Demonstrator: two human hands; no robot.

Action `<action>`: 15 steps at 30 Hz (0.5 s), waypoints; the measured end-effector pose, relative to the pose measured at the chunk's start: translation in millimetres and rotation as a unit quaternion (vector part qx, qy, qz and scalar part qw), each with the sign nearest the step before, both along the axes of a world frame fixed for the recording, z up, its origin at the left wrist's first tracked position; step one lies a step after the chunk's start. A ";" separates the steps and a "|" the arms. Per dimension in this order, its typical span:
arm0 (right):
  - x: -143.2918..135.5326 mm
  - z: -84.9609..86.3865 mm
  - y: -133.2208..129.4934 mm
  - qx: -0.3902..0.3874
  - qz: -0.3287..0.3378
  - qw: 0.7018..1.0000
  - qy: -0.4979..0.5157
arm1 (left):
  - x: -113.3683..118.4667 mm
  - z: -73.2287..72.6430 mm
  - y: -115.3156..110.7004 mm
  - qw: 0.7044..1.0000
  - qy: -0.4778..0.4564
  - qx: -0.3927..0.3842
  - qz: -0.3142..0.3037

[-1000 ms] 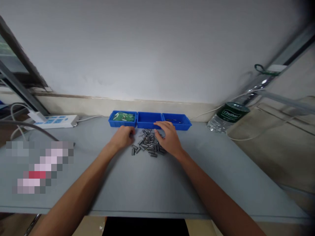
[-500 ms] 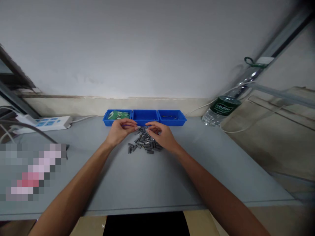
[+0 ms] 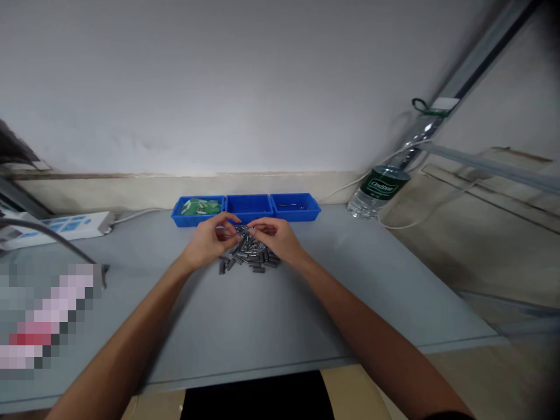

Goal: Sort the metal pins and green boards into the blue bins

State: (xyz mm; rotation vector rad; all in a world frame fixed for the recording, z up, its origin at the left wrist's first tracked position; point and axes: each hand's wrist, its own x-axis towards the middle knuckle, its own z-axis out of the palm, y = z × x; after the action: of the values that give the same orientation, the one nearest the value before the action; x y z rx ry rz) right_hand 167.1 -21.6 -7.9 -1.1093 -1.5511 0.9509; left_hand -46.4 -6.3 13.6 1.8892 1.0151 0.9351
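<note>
Fingertips of both hands meet over the far edge of the pile (image 3: pixel 250 256) of small grey metal parts. The left hand (image 3: pixel 209 240) has its thumb and forefinger curled together, and the right hand (image 3: pixel 275 236) has its fingers bent in the same way; something small seems pinched between them, but it is too tiny and blurred to tell what, or which hand grips it. The two hands almost touch above the pile, left hand on its left side, right hand on its right. The pile lies loose on the grey table (image 3: pixel 271 315), spreading a little toward the person from under the fingers.

Just behind the pile stand three blue trays in a row against the wall: the left tray (image 3: pixel 196 209) holds green pieces, the middle tray (image 3: pixel 248 206) looks bare, the right tray (image 3: pixel 294 206) holds a few dark bits. Far left of the pile lies a white power strip (image 3: pixel 56 226) with its cable. Well to the right of the pile, at the table's back corner, a clear bottle (image 3: pixel 377 189) with a green label leans
</note>
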 end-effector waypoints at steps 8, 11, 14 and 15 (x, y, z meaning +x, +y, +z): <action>22.7 -11.1 12.1 0.233 -0.211 0.897 -0.311 | -9.7 -11.5 6.2 0.978 0.197 0.048 -0.041; 22.7 -18.1 18.6 0.228 -0.221 0.875 -0.365 | -8.7 -13.1 5.4 0.972 0.223 0.067 -0.034; 18.6 -18.3 19.9 0.235 -0.198 0.874 -0.376 | -8.8 -13.9 5.5 0.965 0.243 0.090 -0.027; 17.3 -17.3 19.3 0.237 -0.189 0.876 -0.375 | -9.2 -14.3 5.8 0.964 0.246 0.092 -0.028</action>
State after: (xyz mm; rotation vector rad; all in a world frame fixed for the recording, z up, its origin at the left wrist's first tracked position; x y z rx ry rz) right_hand 184.3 -2.2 -25.2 -1.4147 -1.9160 -0.1832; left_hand -55.6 -0.5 -0.6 2.3643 1.1806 0.5466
